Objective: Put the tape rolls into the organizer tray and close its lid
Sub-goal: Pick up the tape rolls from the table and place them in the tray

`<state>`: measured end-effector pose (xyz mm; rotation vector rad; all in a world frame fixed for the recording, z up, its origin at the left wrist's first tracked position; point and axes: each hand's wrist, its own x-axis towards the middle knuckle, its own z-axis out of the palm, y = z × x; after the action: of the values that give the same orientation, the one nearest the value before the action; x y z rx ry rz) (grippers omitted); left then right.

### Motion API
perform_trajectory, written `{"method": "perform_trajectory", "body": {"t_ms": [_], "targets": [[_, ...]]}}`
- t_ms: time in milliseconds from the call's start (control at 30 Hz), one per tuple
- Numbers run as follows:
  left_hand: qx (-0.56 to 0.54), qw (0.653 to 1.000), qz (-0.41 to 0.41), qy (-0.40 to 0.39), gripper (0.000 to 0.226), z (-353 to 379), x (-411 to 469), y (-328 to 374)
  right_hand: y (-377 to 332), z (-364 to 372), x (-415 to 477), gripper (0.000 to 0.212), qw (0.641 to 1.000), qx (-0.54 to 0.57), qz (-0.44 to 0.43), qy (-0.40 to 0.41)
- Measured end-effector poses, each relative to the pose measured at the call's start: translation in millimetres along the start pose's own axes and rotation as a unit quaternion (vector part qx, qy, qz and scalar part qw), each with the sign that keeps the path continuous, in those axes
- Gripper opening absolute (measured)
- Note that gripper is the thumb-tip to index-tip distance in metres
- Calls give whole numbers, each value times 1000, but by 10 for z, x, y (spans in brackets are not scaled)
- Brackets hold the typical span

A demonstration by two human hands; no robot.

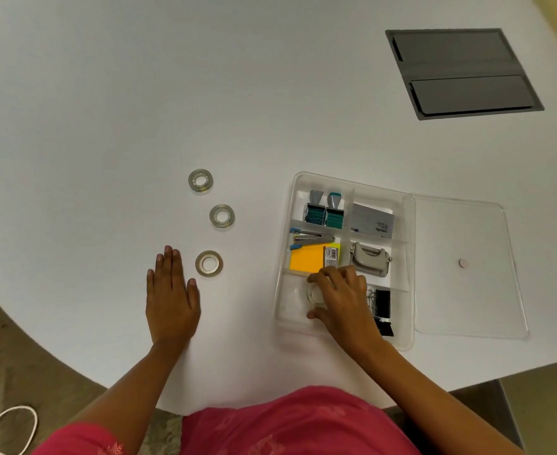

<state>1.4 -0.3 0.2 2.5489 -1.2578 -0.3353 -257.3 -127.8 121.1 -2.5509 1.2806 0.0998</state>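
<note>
Three clear tape rolls lie flat on the white table in a column: the far roll point(200, 180), the middle roll point(222, 216) and the near roll point(209, 263). My left hand point(171, 298) rests flat on the table, fingers together, just left of the near roll. The clear organizer tray point(408, 339) sits to the right with its lid point(467, 267) swung open flat on its right side. My right hand point(339, 298) is inside the tray's near-left compartment, fingers closed around a fourth clear tape roll point(315, 295).
The tray's other compartments hold two date stamps point(323, 210), a grey box point(372, 221), a stapler point(313, 239), orange sticky notes point(306, 259), a hole punch point(370, 257) and black binder clips point(383, 307). A dark grey hatch point(464, 73) is set into the table far right.
</note>
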Motion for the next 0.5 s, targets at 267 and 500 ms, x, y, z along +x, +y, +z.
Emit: {"method": "perform_trajectory", "body": {"t_ms": [267,500], "targets": [[-3,1000,-1,1,61,-10,7,13,-3,135,-10,58,995,-81,-20,-51],[-5,1000,-2,2,61,-14,3,11,-146,44,90,49,999,-30,-30,-7]]}}
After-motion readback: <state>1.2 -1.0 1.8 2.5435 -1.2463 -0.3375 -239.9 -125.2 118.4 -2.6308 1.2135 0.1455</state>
